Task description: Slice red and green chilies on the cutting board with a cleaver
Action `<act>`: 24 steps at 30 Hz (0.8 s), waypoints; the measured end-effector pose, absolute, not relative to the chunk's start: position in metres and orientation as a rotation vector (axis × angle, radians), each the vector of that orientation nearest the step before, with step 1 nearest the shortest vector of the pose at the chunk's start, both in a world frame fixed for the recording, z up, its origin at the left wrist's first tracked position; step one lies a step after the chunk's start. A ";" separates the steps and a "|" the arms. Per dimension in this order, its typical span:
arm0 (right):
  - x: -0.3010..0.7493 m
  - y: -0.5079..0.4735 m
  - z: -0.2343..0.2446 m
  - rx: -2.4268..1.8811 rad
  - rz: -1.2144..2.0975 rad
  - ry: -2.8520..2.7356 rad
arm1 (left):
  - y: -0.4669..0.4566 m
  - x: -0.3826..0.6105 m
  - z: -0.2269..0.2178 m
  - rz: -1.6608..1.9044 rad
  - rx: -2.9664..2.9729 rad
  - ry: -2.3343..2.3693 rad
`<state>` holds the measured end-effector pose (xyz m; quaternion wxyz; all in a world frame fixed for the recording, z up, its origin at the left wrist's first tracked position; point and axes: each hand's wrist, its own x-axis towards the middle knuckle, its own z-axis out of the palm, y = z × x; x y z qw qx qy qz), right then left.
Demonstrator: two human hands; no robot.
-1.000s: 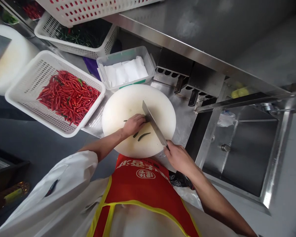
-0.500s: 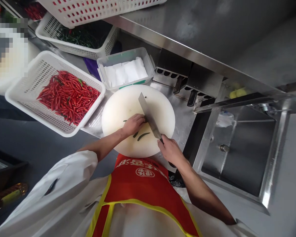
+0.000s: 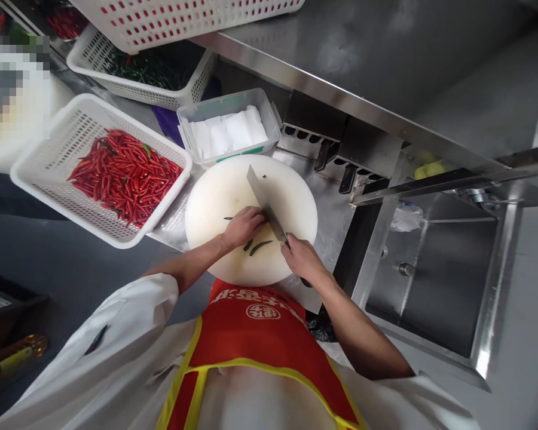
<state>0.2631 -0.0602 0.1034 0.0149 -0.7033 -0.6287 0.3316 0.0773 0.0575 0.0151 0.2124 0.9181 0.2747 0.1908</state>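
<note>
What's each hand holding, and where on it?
Right hand grips the cleaver by its handle. Left hand presses on green chilies on the board.

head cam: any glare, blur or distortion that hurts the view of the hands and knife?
Head view: wide-angle warp bends the steel shelf edge; soft glare on the steel, none on the cutting board. Left hand, right hand and knife are sharp enough. A pixelated patch masks the upper left corner.

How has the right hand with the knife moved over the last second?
Yes. The right hand has slid inward from the round cutting board's near-right edge, onto the board and toward the left hand, carrying the knife along.
</note>
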 end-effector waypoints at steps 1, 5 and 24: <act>0.264 -0.059 0.105 -2.185 1.027 -1.948 | 0.057 0.076 0.016 0.529 2.551 0.768; 0.271 -0.071 0.124 -2.123 1.043 -1.893 | 0.056 0.073 0.018 0.514 2.559 0.745; 0.302 -0.111 0.169 -2.175 1.405 -1.832 | 0.055 0.076 0.008 0.546 2.534 0.764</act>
